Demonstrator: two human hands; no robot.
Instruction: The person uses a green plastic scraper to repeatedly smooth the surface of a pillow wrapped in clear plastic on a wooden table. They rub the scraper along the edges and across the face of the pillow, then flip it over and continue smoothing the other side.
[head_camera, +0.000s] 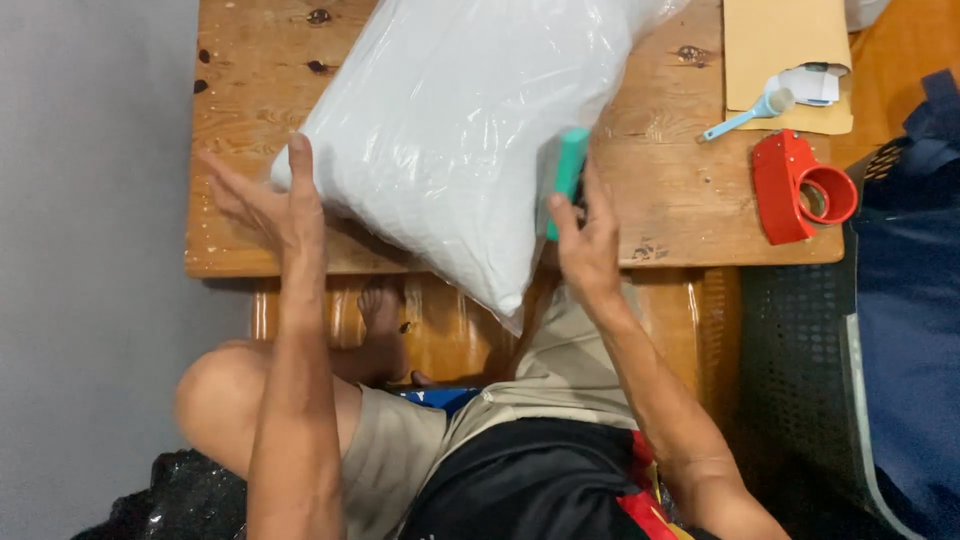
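A large white pillow-like bundle in clear plastic wrap (460, 130) lies tilted across the wooden table (680, 200), one corner hanging over the near edge. My left hand (265, 200) rests flat against the bundle's left corner, fingers spread. My right hand (585, 235) presses on the bundle's right side and holds a small teal rectangular object (568, 175) against it.
A red tape dispenser (800, 185) sits at the table's right. A brown envelope (785, 60) lies at the back right with a light blue scoop-like tool (748, 115) and a white item on it. A dark mesh basket (800, 370) and blue fabric (915, 300) stand right.
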